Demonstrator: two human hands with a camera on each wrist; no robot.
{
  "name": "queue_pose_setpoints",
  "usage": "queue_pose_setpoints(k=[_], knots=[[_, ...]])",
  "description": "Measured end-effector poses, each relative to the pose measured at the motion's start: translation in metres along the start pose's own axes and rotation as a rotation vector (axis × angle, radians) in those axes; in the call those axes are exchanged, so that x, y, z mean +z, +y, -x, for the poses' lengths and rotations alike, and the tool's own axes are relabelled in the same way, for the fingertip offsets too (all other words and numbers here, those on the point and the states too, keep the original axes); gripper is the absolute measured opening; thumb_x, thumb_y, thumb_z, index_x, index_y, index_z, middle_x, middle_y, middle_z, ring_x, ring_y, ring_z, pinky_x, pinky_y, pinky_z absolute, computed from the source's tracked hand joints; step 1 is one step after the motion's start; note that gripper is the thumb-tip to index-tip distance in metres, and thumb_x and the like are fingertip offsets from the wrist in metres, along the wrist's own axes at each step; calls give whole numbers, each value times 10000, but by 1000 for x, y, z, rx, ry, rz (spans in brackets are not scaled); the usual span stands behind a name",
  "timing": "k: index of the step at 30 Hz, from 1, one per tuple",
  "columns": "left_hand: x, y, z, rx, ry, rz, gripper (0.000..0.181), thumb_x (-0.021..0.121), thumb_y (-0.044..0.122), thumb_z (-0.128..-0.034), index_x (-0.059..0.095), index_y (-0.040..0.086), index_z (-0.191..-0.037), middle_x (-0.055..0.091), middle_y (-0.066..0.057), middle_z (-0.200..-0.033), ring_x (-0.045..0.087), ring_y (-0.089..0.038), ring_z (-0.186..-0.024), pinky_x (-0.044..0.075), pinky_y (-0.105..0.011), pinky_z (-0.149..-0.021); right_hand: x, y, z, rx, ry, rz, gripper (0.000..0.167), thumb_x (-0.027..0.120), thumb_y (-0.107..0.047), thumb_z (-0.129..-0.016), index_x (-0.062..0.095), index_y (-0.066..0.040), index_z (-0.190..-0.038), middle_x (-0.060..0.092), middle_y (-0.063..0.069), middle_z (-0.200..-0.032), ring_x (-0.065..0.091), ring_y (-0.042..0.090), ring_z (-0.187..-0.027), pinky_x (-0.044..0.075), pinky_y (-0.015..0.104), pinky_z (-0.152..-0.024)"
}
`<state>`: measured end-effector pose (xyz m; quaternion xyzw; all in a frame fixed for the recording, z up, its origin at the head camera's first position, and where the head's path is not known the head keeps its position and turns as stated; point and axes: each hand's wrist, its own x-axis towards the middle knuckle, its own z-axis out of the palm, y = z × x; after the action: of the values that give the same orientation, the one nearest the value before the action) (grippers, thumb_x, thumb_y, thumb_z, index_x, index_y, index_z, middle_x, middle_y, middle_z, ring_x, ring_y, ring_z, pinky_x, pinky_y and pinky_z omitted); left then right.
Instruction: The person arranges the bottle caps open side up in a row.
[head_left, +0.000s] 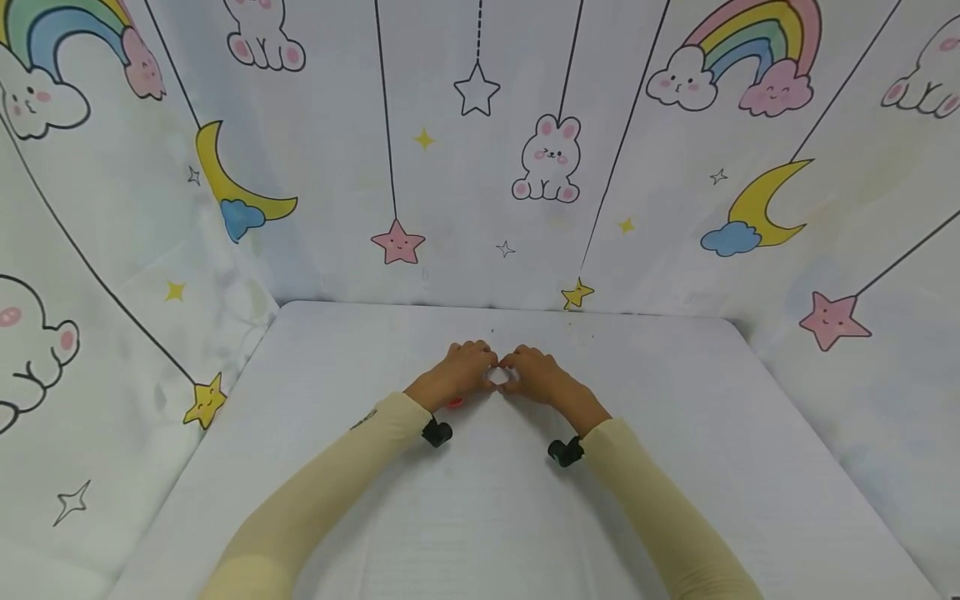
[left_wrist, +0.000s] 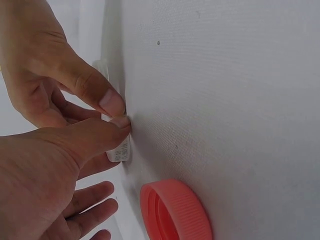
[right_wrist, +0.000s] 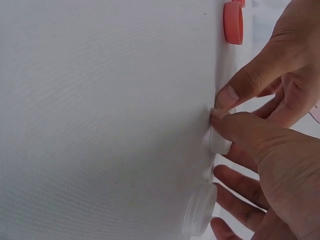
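Toward the far side of the tabletop, the left hand and the right hand are meeting, each one's grip pinching a small white piece that is bearing printed lettering. The thumbs are touching at the tips on the near side of the piece, which is standing mostly hidden between the fingers. Near the left hand, a red ribbed cap is lying with its open side facing up. Just beside the right hand's lower fingers, a whitish ribbed cap is resting on the tabletop. Cream sleeves are covering both forearms, and a printed backdrop is rising behind.
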<state>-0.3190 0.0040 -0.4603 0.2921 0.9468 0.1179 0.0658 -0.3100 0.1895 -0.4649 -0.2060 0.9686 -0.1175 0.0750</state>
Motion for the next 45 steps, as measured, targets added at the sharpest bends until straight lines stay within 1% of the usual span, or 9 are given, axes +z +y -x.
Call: queue_pose_setpoints(k=[15,19,22,25,28,33,37,41,45], knots=[[1,2,-1,3,6,-13,449,797,327,-961,698,132,-1353,581,-112,-1486,526,-323,-1379,396,-543,-1126,1,3,-3,3,12,46,431,816,-335,-943,731,-117,-1305,670,107,-1251,629,301,-1188,464,654,-1013],[1,2,2,14,23,6,437,794,311,-965,698,119,-1346,578,-122,-1489,522,-332,-1385,386,-548,-1137,0,2,-2,4,11,54,438,811,-344,-946,727,-113,-1308,677,109,-1273,627,312,-1213,456,659,-1029],[1,0,4,33,47,12,432,788,306,-971,690,115,-1346,575,-124,-1486,519,-337,-1389,379,-551,-1145,-4,-1,1,12,6,44,447,793,-350,-962,713,-105,-1327,669,109,-1310,607,325,-1264,430,660,-1074],[2,-3,6,72,93,-10,428,784,308,-975,678,125,-1347,576,-113,-1471,528,-330,-1377,391,-541,-1140,-10,-4,5,6,10,21,453,778,-347,-974,696,-83,-1333,665,112,-1330,592,334,-1297,404,657,-1108],[1,-5,10,122,150,-36,418,783,306,-977,671,134,-1341,581,-101,-1448,546,-321,-1353,408,-528,-1127,-16,-4,9,-7,9,-6,460,769,-354,-979,681,-64,-1325,670,105,-1313,592,333,-1294,381,659,-1125],[-2,-7,19,203,246,-70,385,778,310,-982,677,147,-1316,577,-102,-1445,559,-321,-1342,432,-524,-1110,-24,-4,11,-31,-2,-55,455,760,-375,-978,682,-68,-1304,677,81,-1292,603,317,-1273,350,666,-1144],[-2,-9,26,273,335,-94,359,789,307,-973,696,154,-1284,569,-112,-1447,559,-329,-1338,452,-518,-1085,-28,-5,11,-46,-7,-76,456,754,-372,-972,690,-60,-1299,692,81,-1278,628,308,-1230,368,666,-1127],[-1,-11,32,334,404,-122,318,790,289,-973,726,180,-1265,580,-99,-1440,554,-317,-1344,456,-499,-1079,-31,-7,11,-45,-21,-101,450,755,-364,-966,705,-55,-1289,712,75,-1237,651,289,-1176,390,665,-1100],[0,-12,37,384,460,-153,253,802,262,-964,765,205,-1208,605,-88,-1407,565,-304,-1325,474,-479,-1054,-34,-10,13,-50,-40,-146,434,761,-341,-963,713,-51,-1281,720,83,-1231,653,291,-1184,381,684,-1102]])
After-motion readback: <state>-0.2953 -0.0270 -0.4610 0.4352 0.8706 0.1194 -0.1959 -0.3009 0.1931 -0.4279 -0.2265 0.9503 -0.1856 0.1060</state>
